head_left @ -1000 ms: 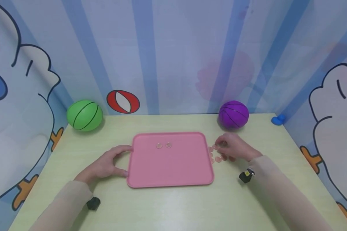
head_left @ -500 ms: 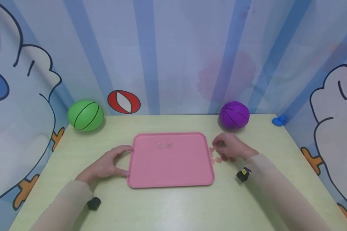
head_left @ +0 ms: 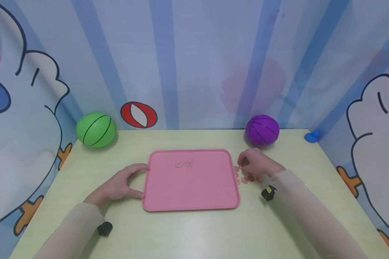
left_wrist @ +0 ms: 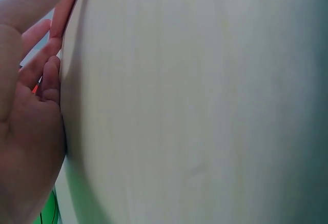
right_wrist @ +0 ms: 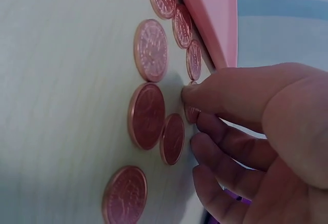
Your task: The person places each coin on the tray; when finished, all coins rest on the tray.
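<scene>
A pink tray [head_left: 194,190] lies on the pale table, with two round coins [head_left: 179,164] near its far edge. My left hand [head_left: 116,185] rests at the tray's left side, thumb and forefinger spread and touching the rim. Just past the tray's right edge, my right hand [head_left: 257,162] pinches a copper coin [right_wrist: 192,113] between thumb and fingers, low at the table; the thumb partly covers it. Several more copper coins [right_wrist: 146,116] lie flat around that hand, some along the tray's right rim.
A green ball [head_left: 96,130] stands at the back left and a purple ball [head_left: 262,130] behind my right hand. A small blue object [head_left: 312,136] sits at the back right corner. A striped blue cartoon backdrop [head_left: 197,72] rises behind the table.
My right hand has shifted slightly left, closer to the tray's edge, its fingers drawn in at a coin. The left hand, tray and its two coins stay put.
</scene>
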Motion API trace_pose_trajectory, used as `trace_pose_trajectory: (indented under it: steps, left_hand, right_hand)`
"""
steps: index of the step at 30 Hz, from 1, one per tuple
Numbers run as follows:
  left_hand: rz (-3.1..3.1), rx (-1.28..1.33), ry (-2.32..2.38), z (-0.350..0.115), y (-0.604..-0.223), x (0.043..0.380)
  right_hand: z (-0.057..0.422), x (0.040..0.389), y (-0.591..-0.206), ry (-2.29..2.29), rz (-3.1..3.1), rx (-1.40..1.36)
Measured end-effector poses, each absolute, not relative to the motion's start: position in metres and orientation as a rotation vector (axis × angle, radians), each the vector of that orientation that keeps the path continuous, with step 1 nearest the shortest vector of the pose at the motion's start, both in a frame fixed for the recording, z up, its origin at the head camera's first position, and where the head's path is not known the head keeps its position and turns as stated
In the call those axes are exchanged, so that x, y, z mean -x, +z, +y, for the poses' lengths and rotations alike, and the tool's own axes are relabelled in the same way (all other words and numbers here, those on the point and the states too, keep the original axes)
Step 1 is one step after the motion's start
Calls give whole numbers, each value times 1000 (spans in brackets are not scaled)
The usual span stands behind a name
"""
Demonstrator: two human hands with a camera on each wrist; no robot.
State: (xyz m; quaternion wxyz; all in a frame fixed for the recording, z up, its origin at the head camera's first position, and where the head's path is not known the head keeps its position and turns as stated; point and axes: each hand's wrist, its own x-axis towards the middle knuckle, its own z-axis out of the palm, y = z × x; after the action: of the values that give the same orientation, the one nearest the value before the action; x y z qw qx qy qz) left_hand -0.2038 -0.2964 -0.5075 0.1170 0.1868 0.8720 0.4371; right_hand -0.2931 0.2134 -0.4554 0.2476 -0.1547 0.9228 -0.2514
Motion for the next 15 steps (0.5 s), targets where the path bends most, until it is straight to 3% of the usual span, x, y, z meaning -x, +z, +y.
trace_pose_trajectory:
  steps: [15]
  left_hand:
    - [2557, -534, 1273, -297, -510, 205]
  right_hand:
    - [214, 298, -455, -673, 2508, 503]
